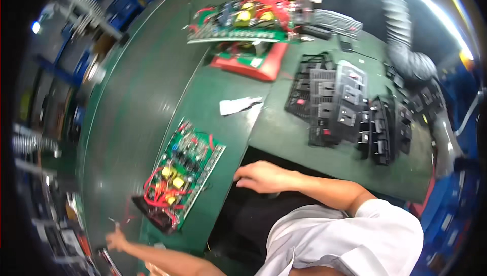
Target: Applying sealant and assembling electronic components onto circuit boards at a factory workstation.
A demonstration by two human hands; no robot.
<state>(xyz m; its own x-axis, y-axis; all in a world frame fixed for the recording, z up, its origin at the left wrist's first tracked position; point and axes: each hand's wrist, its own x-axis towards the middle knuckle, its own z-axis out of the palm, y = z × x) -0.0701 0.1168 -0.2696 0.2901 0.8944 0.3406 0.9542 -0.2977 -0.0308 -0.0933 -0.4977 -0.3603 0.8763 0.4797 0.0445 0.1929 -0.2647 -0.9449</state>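
At the lower left my left hand reaches out over the green table, its fingers apart. Small, thin, blurred bits lie just beyond its fingertips; I cannot make out their kind. My right hand hovers by the edge of a black area in front of me, fingers loosely bent and apart, nothing seen in it. Between the hands lies a green circuit board with yellow parts, red wires and a metal strip along its right side. A dark piece sits at its near end.
More circuit boards are stacked at the far side, above a red tray. A white paper or cloth lies mid-table. Black slotted plastic panels spread at the right, beside a grey flexible duct. A pen-like tool lies near my left forearm.
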